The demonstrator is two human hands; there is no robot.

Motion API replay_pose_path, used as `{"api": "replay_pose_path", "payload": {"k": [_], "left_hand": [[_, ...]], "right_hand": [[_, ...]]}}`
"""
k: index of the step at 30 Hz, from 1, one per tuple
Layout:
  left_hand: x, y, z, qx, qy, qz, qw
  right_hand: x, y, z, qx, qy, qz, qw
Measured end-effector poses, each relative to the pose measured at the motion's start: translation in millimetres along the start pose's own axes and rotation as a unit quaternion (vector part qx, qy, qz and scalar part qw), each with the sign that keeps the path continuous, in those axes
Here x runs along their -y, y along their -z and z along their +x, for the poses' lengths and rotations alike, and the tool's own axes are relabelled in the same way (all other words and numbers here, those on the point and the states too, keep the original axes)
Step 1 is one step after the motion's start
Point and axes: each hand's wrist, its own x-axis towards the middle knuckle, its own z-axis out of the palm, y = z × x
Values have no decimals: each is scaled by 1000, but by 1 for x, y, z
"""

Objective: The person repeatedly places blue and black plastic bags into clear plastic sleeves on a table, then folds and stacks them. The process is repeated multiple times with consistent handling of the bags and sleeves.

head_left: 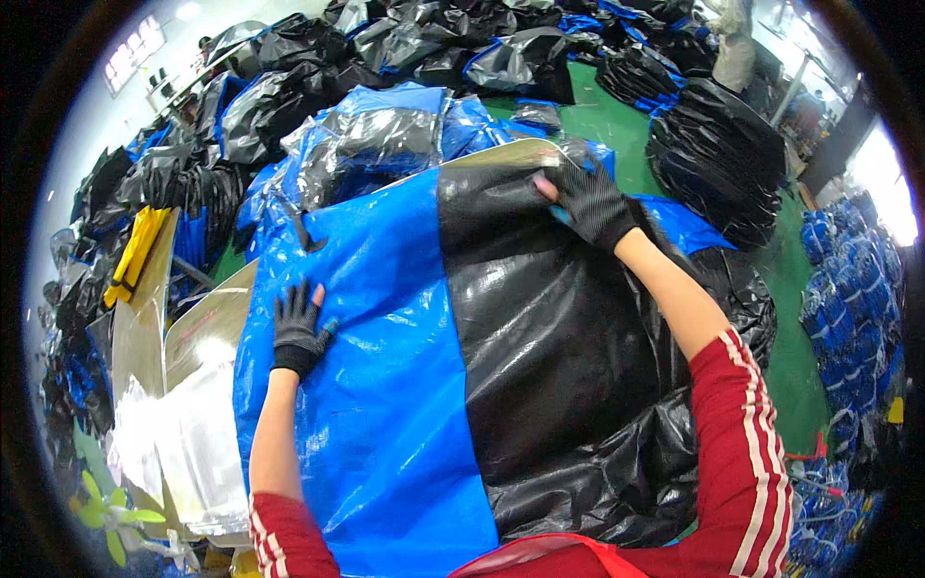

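Observation:
A large plastic sheet lies in front of me, with a glossy blue half (pixel 376 385) on the left and a black half (pixel 568 356) on the right. My left hand (pixel 301 329), in a dark glove with some bare fingertips, rests flat on the blue half near its left edge, fingers spread. At the far edge of the black half is my right hand (pixel 590 200), gloved the same way. Its thumb stands apart and its fingers stretch over the black material, their tips hard to make out. A pale board edge (pixel 515 154) shows beyond the sheet.
Shiny metal-like panels (pixel 202 424) stand at the left, with a yellow strip of material (pixel 142 252) over one. Piles of black and blue sheeting (pixel 520 67) fill the far side. Bundled blue material (pixel 853 308) is stacked at the right beside the green floor (pixel 617 125). A small green-bladed fan (pixel 116 515) is lower left.

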Motion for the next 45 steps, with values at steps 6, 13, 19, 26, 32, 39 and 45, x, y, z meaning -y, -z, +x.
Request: {"api": "replay_pose_path", "payload": {"k": [6, 13, 19, 26, 32, 39, 45], "left_hand": [[-23, -22, 33, 73, 121, 29, 990], [-205, 47, -14, 166, -279, -201, 924], [-191, -29, 54, -42, -274, -158, 948], [-160, 3, 36, 98, -200, -150, 963], [-197, 59, 16, 295, -150, -325, 886], [-204, 18, -74, 69, -144, -144, 977], [-178, -21, -13, 41, -53, -94, 993]], "right_hand": [[-40, -51, -9, 58, -64, 77, 993], [-22, -12, 118, 159, -165, 26, 973], [43, 113, 31, -184, 136, 11, 973], [129, 107, -190, 433, -106, 297, 844], [84, 87, -175, 111, 76, 180, 975], [55, 160, 43, -244, -97, 175, 949], [78, 196, 57, -331, 19, 175, 927]]}}
